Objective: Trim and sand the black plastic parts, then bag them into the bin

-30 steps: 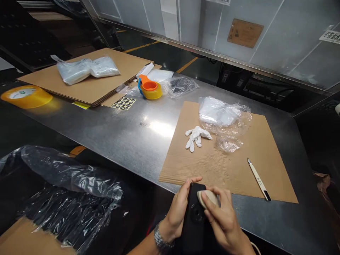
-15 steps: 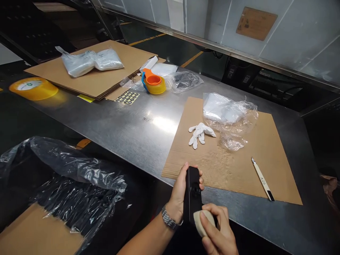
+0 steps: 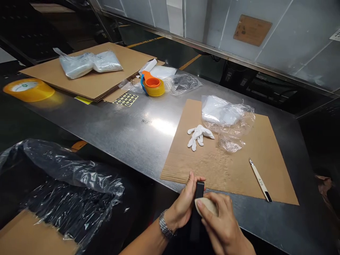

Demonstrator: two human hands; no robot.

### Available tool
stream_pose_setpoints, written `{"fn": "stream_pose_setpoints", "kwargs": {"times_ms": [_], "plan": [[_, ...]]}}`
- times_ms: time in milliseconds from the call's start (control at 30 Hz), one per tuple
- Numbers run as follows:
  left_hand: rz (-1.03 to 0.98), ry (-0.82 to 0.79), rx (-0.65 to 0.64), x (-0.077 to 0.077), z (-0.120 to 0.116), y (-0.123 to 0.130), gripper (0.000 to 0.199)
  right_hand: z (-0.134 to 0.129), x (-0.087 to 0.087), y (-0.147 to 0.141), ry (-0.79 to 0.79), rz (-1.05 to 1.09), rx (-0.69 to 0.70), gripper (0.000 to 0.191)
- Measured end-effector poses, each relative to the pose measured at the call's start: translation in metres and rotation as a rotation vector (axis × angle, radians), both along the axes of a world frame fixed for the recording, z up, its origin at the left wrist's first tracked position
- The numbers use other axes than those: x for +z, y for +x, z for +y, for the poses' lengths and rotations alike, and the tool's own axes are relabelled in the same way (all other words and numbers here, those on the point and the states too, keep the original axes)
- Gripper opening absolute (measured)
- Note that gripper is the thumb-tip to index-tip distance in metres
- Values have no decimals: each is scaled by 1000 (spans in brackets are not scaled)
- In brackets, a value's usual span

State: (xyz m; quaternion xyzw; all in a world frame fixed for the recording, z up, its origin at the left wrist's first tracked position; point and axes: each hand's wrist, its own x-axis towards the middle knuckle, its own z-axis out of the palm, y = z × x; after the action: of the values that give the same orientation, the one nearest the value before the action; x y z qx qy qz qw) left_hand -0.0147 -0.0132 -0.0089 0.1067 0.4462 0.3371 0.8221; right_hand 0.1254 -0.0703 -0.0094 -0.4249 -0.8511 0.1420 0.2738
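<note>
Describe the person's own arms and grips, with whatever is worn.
The left grip, a bare human hand, wears no glove; a silver metal-link band circles its wrist. The right grip, also a bare hand, is ungloved. No sleeve shows on the left forearm; little of the right one is in view, likewise without a sleeve.

Black device (image 3: 196, 220), turned on its axis: I saw a narrow edge where, half a second earlier, the face with the round part had shown. Left hand (image 3: 183, 205): fingers that had wrapped the device's right side now showed behind its top end. Right hand (image 3: 224, 221): moved up, carrying the beige pad (image 3: 209, 203) from the device's lower end toward its upper part. A white label (image 3: 336, 34) re-entered my view at right.
</note>
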Motion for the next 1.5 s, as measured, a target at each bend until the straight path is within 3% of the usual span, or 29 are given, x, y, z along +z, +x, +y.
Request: {"fn": "stream_pose_setpoints", "kwargs": {"times_ms": [133,300,500,600,700,867,1000,1100,1200,1233,1300,1400,1500], "plan": [[-120,128,-62,1,-8,0,60,26,5,3,-31,11,-55,54],[-42,224,-34,-3,-12,-1,61,36,6,-5,-33,3,-137,49],[-65,25,-55,-2,1,-11,75,-1,-2,-15,122,-61,7,42],[-78,45,-56,-2,5,-15,71,-24,-14,-11,81,-61,-55,30],[15,266,-81,-4,2,-16,49,-24,-22,8,42,-33,-168,27],[188,850,-155,-4,-11,-17,58,28,-35,59,57,-102,-474,39],[373,1144,-213,3,-16,-20,70,56,-46,74,7,-234,-608,32],[498,1237,-237,3,-16,-19,73,48,-29,59,-51,-117,-610,33],[790,1288,-264,-2,-20,-13,77,27,4,30,-266,181,-354,37],[892,1299,-287,-4,-21,-11,81,21,14,20,-296,249,-255,43],[1006,1312,-353,-4,-25,-9,88,15,26,4,-296,325,-193,46],[848,1267,-471,4,-25,-18,90,17,28,-3,-403,429,-328,27],[433,978,-503,19,-17,-28,81,21,22,3,-710,655,-461,30]]}}
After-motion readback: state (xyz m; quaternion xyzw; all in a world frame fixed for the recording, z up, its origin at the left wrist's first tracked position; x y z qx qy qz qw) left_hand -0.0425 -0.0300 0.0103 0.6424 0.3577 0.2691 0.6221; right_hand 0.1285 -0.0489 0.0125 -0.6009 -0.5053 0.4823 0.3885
